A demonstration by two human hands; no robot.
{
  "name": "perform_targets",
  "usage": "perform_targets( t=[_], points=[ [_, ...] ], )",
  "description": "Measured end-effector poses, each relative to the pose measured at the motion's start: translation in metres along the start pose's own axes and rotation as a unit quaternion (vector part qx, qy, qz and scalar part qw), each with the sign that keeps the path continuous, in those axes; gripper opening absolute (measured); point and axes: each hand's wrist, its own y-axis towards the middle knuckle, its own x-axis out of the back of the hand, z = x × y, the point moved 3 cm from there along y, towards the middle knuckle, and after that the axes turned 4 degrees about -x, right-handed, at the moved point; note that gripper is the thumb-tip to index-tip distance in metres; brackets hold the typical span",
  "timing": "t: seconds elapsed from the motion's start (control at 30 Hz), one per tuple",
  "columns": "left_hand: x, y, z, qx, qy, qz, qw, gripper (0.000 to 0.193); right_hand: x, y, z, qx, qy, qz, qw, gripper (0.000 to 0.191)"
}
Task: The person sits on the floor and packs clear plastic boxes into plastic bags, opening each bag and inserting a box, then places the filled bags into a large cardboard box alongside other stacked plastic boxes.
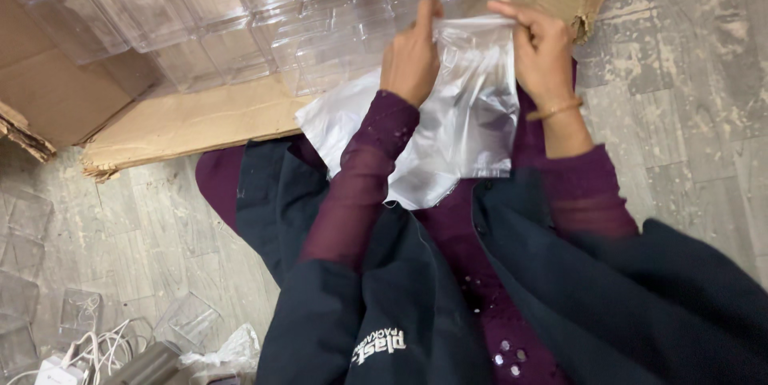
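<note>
Clear plastic bag [472, 105] hangs between both hands, its top edge pinched by the left hand [412, 53] and right hand [540, 45]. Beyond them, clear plastic boxes [240, 17] lie stacked on flattened cardboard [184, 125] on the floor.

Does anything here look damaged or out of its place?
Yes. The cardboard sheet under the clear plastic boxes has torn, frayed edges. Loose clear boxes and white cables lie scattered on the floor at lower left.

Worn grey plank floor [680, 73] under flattened brown cardboard [184, 121].
</note>
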Motion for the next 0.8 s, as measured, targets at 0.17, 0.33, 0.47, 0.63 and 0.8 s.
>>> perform_targets(
  t=[0.17, 0.33, 0.47, 0.63, 0.8],
  points=[
    [0.006, -0.016, -0.009, -0.006, -0.266, -0.033, 0.963, 0.025, 0.021, -0.033, -0.018, -0.059, 0.227, -0.069, 0.970, 0.024],
    [0.002, -0.024, -0.014, 0.040, -0.470, 0.067, 0.879, 0.017, 0.015, -0.056, -0.063, -0.183, 0.390, -0.055, 0.901, 0.018],
    [-0.001, -0.036, -0.013, 0.077, -0.508, 0.130, 0.848, 0.019, 0.017, -0.073, -0.089, -0.189, 0.397, -0.042, 0.897, 0.014],
    [-0.009, -0.041, -0.005, 0.000, -0.281, 0.035, 0.959, 0.016, -0.003, -0.072, -0.092, -0.155, 0.303, -0.051, 0.939, 0.010],
    [-0.013, -0.032, -0.006, 0.012, -0.085, 0.026, 0.996, 0.020, 0.002, -0.068, -0.048, -0.075, 0.096, -0.033, 0.992, 0.018]
  ],
)
